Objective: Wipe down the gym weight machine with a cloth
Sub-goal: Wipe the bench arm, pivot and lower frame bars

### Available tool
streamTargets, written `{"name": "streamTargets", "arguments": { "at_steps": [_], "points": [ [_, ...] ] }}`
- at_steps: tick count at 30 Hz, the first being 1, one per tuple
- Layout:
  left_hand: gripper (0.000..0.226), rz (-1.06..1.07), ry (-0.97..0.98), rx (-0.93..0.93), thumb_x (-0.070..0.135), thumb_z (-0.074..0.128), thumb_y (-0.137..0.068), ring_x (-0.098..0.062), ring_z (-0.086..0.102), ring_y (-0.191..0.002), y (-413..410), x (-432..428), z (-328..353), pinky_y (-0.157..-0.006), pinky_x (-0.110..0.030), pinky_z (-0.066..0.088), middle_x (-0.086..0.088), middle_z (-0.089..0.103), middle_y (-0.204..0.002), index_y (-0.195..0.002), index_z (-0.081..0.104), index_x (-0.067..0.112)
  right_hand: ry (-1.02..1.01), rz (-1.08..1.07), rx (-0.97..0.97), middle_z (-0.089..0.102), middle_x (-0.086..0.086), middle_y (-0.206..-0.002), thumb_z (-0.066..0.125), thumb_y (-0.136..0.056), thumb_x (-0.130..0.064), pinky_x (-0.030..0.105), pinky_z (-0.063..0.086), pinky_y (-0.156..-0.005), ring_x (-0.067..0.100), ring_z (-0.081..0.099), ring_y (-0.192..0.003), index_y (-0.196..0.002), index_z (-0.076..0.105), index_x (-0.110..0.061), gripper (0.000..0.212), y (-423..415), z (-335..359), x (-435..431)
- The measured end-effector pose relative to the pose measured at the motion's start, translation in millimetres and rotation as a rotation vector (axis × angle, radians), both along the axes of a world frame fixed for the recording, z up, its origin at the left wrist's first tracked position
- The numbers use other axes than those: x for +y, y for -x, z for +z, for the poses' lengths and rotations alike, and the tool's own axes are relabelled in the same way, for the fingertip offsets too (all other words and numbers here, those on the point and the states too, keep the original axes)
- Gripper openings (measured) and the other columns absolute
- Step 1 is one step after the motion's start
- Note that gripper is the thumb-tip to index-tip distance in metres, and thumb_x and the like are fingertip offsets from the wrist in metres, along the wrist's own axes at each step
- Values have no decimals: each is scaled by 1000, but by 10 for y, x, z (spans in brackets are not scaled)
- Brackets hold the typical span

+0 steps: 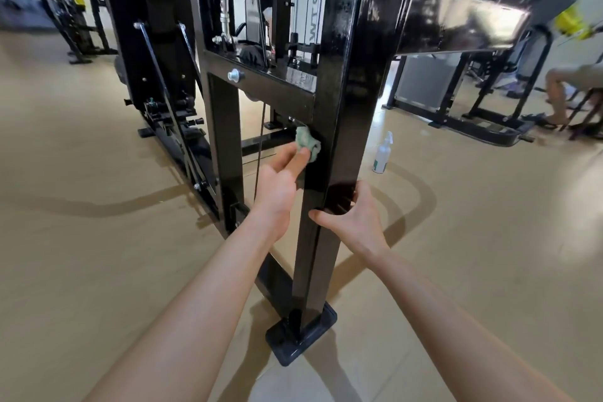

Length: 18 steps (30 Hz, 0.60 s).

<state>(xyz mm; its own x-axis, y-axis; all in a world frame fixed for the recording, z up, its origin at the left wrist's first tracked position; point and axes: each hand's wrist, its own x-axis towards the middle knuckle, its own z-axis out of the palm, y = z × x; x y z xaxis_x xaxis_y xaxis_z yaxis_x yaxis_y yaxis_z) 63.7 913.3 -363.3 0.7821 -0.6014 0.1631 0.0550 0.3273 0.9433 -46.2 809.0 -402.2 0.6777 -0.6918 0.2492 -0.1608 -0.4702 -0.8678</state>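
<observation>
A gym: black steel weight machines (339,81) with cables stand in rows across a tan floor (473,238).

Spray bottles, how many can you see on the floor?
1. The spray bottle stands upright on the floor, right of the black post where the left hand holds the cloth. Others may be hidden behind the machines.

Glossy black metal post (339,127), crumpled green cloth (308,142), smooth floor (489,238)

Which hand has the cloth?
The left hand: it holds the green cloth against the black post; the right hand only clasps that post, bare.
</observation>
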Motion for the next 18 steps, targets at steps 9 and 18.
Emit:
{"name": "streamTargets", "arguments": {
  "at_steps": [9, 18],
  "points": [
    [17, 27, -244, 47, 28, 63, -98, -24, 67, -106, 36, 155, -128, -105, -45, 47, -2, 77, -99, -99, 77, 19, -71, 60, -176, 56, -7, -134, 89, -65, -53, 29, 47, -104, 10, 55, -124, -145, 36, -27, 99, -1, 702, -6],
    [20, 248, -17, -1, 28, 77, -89, -17, 68, -93, 160, 72, 407, -80, -38, 55, 1, 74, -98, -107, 71, 22, 2, -124, -272, 65, -14, -107, 91, -58, -44, 24, 54, -87, 1, 63, -100, -118, 58, -25, 71, -180, 1175, -21]
  ]
}}
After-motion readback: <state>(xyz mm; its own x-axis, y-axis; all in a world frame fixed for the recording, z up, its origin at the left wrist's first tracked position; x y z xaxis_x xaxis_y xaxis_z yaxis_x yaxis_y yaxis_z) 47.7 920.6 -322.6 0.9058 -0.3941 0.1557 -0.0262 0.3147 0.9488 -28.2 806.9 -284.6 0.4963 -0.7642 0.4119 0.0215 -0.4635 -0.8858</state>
